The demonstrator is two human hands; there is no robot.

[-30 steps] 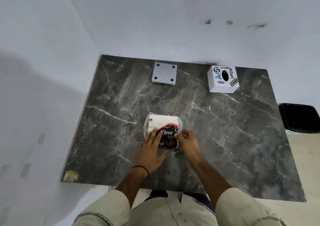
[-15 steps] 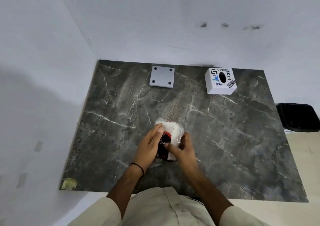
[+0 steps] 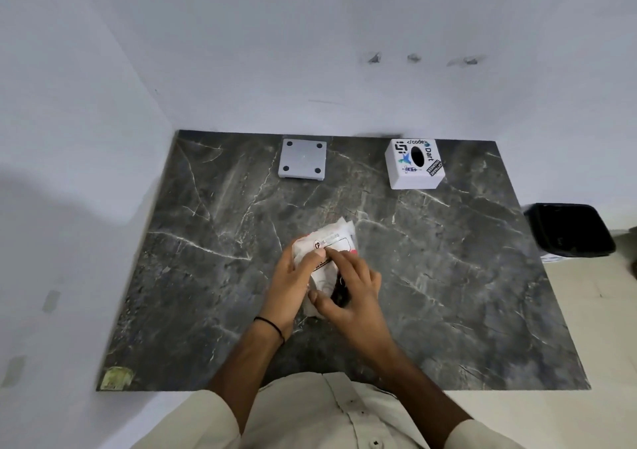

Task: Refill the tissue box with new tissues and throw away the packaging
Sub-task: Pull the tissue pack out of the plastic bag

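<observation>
A plastic-wrapped tissue pack (image 3: 331,241), white with black and red print, is held over the middle of the dark marble table (image 3: 465,276). My left hand (image 3: 293,279) grips its left side, and my right hand (image 3: 348,290) grips its near right side, fingers on the wrapper. The pack's lower half is hidden by my fingers. A white cube tissue box (image 3: 415,164) with stickers and an oval slot stands at the back right. Its flat grey base lid (image 3: 302,159) lies at the back centre, feet up.
A black bin (image 3: 568,229) stands on the floor off the table's right edge. White walls close the left and back sides. A yellowish sticker (image 3: 115,378) marks the near left corner of the table.
The pack has been lifted and turned over, so the white label side now faces up instead of the black printed face. Both hands have shifted to grip its sides.
</observation>
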